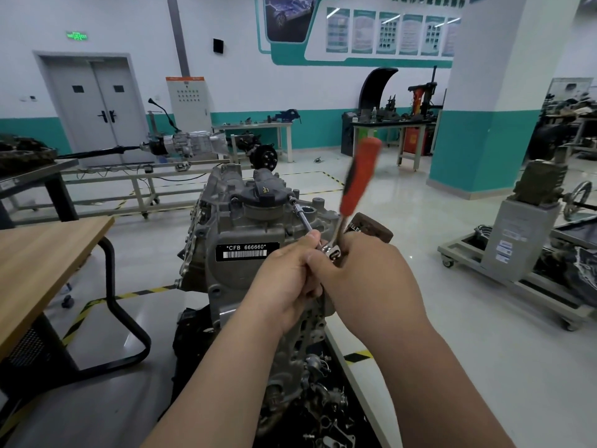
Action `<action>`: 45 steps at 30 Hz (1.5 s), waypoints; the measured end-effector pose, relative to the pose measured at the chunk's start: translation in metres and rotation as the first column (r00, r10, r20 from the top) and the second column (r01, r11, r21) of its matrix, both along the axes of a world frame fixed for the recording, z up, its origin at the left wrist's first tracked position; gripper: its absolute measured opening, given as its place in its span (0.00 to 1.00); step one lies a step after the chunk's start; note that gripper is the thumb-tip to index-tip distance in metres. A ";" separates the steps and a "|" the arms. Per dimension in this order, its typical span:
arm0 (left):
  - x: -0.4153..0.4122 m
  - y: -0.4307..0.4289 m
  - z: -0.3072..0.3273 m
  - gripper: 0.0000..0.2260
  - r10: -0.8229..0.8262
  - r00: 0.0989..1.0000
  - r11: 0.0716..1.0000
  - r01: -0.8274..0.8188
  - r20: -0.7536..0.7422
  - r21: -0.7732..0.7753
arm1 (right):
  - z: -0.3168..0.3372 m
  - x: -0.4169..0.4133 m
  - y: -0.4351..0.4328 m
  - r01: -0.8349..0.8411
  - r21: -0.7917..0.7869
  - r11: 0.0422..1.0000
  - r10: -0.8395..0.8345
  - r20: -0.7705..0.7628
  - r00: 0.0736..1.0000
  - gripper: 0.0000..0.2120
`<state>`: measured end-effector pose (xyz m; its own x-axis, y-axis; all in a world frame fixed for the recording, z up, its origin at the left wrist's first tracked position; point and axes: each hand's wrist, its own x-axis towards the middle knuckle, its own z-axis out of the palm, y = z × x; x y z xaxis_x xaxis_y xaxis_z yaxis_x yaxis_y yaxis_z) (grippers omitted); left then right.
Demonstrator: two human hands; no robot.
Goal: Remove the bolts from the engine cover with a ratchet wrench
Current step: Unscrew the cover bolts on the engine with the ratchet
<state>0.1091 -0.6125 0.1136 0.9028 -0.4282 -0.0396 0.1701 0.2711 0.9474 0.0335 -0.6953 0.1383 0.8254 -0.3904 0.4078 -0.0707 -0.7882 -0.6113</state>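
— Where's the wrench [347, 202]?
— Over the engine's right side. Its extension [303, 218] runs up and left to the cover [258, 208], with the far end set against the cover's right edge beside the black cap [263, 190]. Any bolt there is hidden. The orange handle [361, 163] stands upright and is blurred.
— And the left grip?
— The left grip [284, 279] has thumb and fingers curled, pinching the extension right by the wrench head [332, 251].
— The right?
— The right grip [371, 276] is curled round the base of the handle, touching the left grip.
— Where does the cover sit?
— On top of the engine [226, 276], centre of view, above a label [247, 252] reading CFB 666660. Loose metal parts [323, 412] lie below the forearms. A wooden bench [48, 250] stands to the left, apart from the engine.
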 end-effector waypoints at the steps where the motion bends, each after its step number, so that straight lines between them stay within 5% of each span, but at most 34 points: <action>1: 0.000 0.000 0.000 0.13 0.003 1.000 1.000 -0.003 -0.010 0.000 | 0.000 0.000 0.001 0.024 -0.042 0.999 -0.023 0.015 1.000 0.15; 5: 0.002 0.000 0.000 0.14 0.011 1.000 1.000 -0.011 -0.011 0.001 | -0.011 0.004 -0.001 0.030 0.074 0.997 -0.036 0.083 0.996 0.15; 8: 0.001 0.001 -0.001 0.16 -0.024 1.000 0.999 0.024 -0.015 -0.034 | -0.018 0.006 -0.002 -0.109 0.431 0.896 0.053 0.141 0.989 0.12; 15: -0.002 0.004 0.002 0.19 -0.063 0.997 0.998 0.062 -0.037 -0.013 | -0.027 0.009 0.013 -0.322 0.913 0.251 0.153 0.291 0.944 0.19; 20: -0.002 0.001 0.005 0.18 -0.044 0.996 0.999 0.043 -0.072 -0.015 | -0.023 0.006 0.015 -0.238 0.911 -0.337 0.188 0.313 0.931 0.21; 22: -0.001 0.000 0.004 0.17 -0.025 0.998 0.999 0.023 -0.057 -0.036 | -0.024 0.004 0.013 -0.203 0.840 -0.503 0.215 0.349 0.912 0.23; 29: -0.002 0.002 0.005 0.14 0.015 0.999 0.999 -0.016 -0.032 -0.043 | -0.022 0.003 0.014 -0.160 0.812 -0.562 0.301 0.381 0.874 0.25; 33: -0.004 0.003 0.005 0.13 0.035 0.999 0.999 -0.035 -0.019 -0.021 | -0.021 0.002 0.017 -0.182 0.838 -0.515 0.304 0.377 0.875 0.26; 36: -0.005 0.003 0.004 0.17 0.014 1.000 1.000 -0.014 -0.013 -0.007 | -0.022 0.006 0.018 -0.205 0.921 -0.331 0.300 0.308 0.903 0.24; 37: -0.005 0.003 0.004 0.20 -0.001 1.000 1.000 0.001 -0.011 -0.005 | -0.023 0.007 0.016 -0.215 0.958 -0.187 0.289 0.263 0.920 0.25; 39: -0.004 0.002 0.002 0.22 -0.012 1.000 1.000 0.012 0.004 -0.025 | -0.024 0.006 0.010 -0.223 0.937 0.269 0.255 0.154 0.955 0.25; 41: -0.002 0.002 0.001 0.20 -0.001 1.000 0.999 0.003 0.031 -0.045 | -0.019 0.003 0.002 -0.201 0.695 0.690 0.240 0.042 0.970 0.26; 43: -0.001 0.001 0.000 0.19 0.003 0.999 0.999 -0.002 0.048 -0.037 | -0.010 0.001 -0.004 -0.143 0.393 0.908 0.178 -0.054 0.983 0.27; 45: -0.002 -0.001 0.001 0.19 0.026 0.999 0.999 -0.025 0.037 -0.026 | -0.003 0.001 -0.006 -0.053 0.093 0.994 0.062 -0.093 0.994 0.24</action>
